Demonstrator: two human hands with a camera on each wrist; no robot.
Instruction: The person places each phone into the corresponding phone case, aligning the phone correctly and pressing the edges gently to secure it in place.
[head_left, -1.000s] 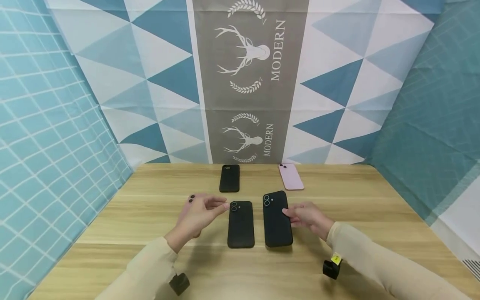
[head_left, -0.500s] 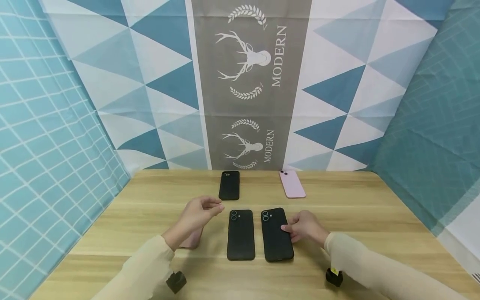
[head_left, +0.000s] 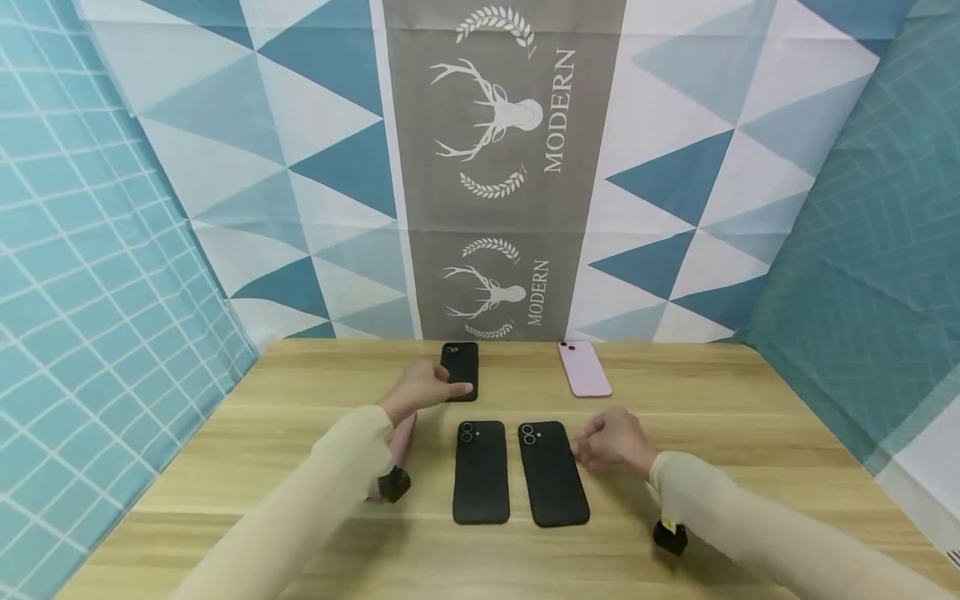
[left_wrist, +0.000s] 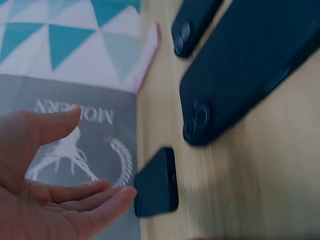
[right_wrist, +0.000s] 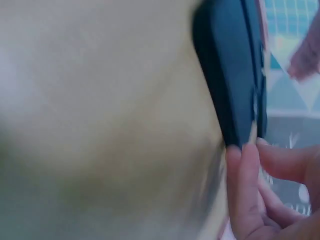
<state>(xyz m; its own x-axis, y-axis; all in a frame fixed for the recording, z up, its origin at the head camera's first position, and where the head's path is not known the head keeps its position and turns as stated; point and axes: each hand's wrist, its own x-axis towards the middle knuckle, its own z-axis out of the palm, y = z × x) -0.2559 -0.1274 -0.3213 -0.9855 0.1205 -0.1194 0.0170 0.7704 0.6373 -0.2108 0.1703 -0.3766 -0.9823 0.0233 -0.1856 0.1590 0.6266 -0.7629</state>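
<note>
My left hand (head_left: 420,388) reaches over the far black phone (head_left: 465,367), thumb and fingers parted. In the left wrist view that hand (left_wrist: 45,205) has nothing between its fingers, and its fingertips overlap the phone. Beside the right edge of the front right black phone (head_left: 555,475) is my right hand (head_left: 615,439), loosely bent, fingertips at the edge. The right wrist view has the thumb and fingertips close together at the phone's side (right_wrist: 227,75). The front left black phone (head_left: 482,472) lies parallel to it, camera side up.
A pink phone (head_left: 585,369) lies at the back right of the wooden table (head_left: 712,400). Another pink phone (head_left: 402,442) is partly hidden under the left forearm. A patterned cloth (head_left: 502,192) hangs behind the table. Each wrist wears a small black camera (head_left: 670,537).
The right hand has lowered the right black phone flat beside the other one and let go of it. The left hand has moved forward from near the pink phone to the far black phone.
</note>
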